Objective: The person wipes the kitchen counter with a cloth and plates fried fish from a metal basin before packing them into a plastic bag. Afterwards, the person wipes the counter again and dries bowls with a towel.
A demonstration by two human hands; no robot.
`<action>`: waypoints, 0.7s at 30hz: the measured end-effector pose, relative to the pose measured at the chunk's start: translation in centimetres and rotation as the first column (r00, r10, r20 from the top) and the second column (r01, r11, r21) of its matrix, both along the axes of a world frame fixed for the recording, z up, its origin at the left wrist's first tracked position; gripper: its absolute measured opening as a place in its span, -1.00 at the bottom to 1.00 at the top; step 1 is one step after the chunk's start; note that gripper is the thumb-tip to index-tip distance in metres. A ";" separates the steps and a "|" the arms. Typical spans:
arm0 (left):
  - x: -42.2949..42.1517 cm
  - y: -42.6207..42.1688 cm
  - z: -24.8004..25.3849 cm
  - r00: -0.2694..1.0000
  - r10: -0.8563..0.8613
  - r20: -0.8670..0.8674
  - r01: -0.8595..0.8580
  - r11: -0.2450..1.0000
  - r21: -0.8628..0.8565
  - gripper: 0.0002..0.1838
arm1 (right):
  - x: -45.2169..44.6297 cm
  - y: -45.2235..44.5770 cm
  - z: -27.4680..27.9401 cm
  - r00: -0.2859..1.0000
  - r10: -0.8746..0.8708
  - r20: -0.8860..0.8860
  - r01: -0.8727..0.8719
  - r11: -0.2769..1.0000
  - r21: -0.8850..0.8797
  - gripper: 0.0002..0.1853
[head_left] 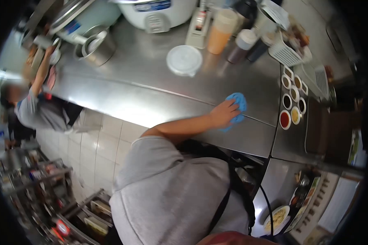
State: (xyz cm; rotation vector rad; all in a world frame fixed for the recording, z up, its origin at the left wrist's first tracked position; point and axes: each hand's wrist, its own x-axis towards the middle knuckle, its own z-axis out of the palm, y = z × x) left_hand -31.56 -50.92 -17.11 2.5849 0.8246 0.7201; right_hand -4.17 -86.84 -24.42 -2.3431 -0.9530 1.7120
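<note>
My left hand (224, 114) presses a bunched blue cloth (238, 100) against the steel counter (147, 65), its fingers curled over the cloth. The left arm reaches across the counter's front edge. Behind the cloth, at some distance, lies a round white lidded tub (184, 60). Farther back stand an orange-filled squeeze bottle (222, 32) and a white-capped bottle of dark sauce (242, 45). My right hand is out of the picture.
Several small sauce bowls (294, 94) and a white basket (285, 51) are at the right. A white cooker (157, 14) and a metal pot (98, 49) stand at the back. A co-worker (49, 106) stands at the left. At lower right is a plate of food (277, 220).
</note>
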 end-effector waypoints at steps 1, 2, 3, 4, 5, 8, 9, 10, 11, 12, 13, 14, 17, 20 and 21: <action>-2.8 -2.1 0.3 0.997 0.081 0.016 -0.080 0.996 -0.027 -0.40 | 0.0 1.0 0.5 0.999 0.037 -0.023 -0.037 0.999 0.019 -0.65; -5.6 -3.8 0.4 0.988 0.154 0.028 -0.152 0.987 -0.054 -0.39 | -0.1 1.9 1.0 0.996 0.071 -0.048 -0.069 0.997 0.039 -0.65; -8.6 -5.2 -0.3 0.966 0.258 0.008 -0.257 0.965 -0.042 -0.38 | -0.4 3.0 1.6 0.992 0.098 -0.077 -0.094 0.994 0.057 -0.65; -11.7 -6.4 -0.8 0.935 0.354 -0.010 -0.354 0.935 -0.027 -0.37 | -0.7 4.0 2.5 0.986 0.125 -0.108 -0.117 0.990 0.074 -0.65; -14.8 -7.3 0.3 0.889 0.452 -0.069 -0.455 0.890 -0.038 -0.38 | -1.3 5.3 3.5 0.979 0.147 -0.141 -0.135 0.986 0.093 -0.66; -24.7 -8.5 -0.2 0.663 0.735 -0.141 -0.738 0.674 0.044 -0.39 | -4.0 10.0 6.9 0.940 0.196 -0.278 -0.157 0.975 0.157 -0.66; -28.2 -8.4 -1.4 0.581 0.807 -0.102 -0.798 0.590 0.123 -0.41 | -5.2 12.0 8.2 0.917 0.184 -0.354 -0.132 0.977 0.167 -0.66; -31.3 -8.2 -1.5 0.487 0.863 -0.133 -0.853 0.503 0.140 -0.43 | -6.5 13.7 9.4 0.892 0.182 -0.414 -0.116 0.977 0.180 -0.66; -34.1 -7.9 -1.5 0.386 0.914 -0.122 -0.906 0.401 0.138 -0.45 | -8.6 16.1 11.0 0.869 0.109 -0.483 -0.054 0.991 0.125 -0.68; -36.8 -7.6 -1.6 0.295 0.948 -0.117 -0.930 0.313 0.193 -0.47 | -10.3 18.1 11.9 0.854 0.260 -0.451 -0.151 0.953 0.263 -0.65; -39.3 -7.2 -1.5 0.213 0.971 -0.111 -0.954 0.231 0.189 -0.47 | -12.6 20.3 13.1 0.826 0.401 -0.397 -0.241 0.886 0.395 -0.62; -41.6 -6.8 -1.6 0.165 0.979 -0.117 -0.968 0.184 0.170 -0.47 | -15.5 22.4 14.6 0.836 0.430 -0.340 -0.275 0.866 0.418 -0.60; -47.9 -4.1 -2.0 0.039 0.992 -0.119 -0.987 0.057 0.148 -0.46 | -27.1 28.9 17.3 0.731 0.656 -0.189 -0.423 0.652 0.629 -0.54; -53.7 -1.6 -2.2 -0.005 0.993 -0.118 -0.986 0.014 0.164 -0.46 | -41.4 34.7 19.1 0.552 0.832 0.052 -0.527 0.300 0.795 -0.49; -54.9 -0.7 -2.1 0.009 0.993 -0.119 -0.987 0.028 0.160 -0.46 | -46.4 36.4 20.0 0.520 0.849 0.097 -0.520 0.224 0.824 -0.48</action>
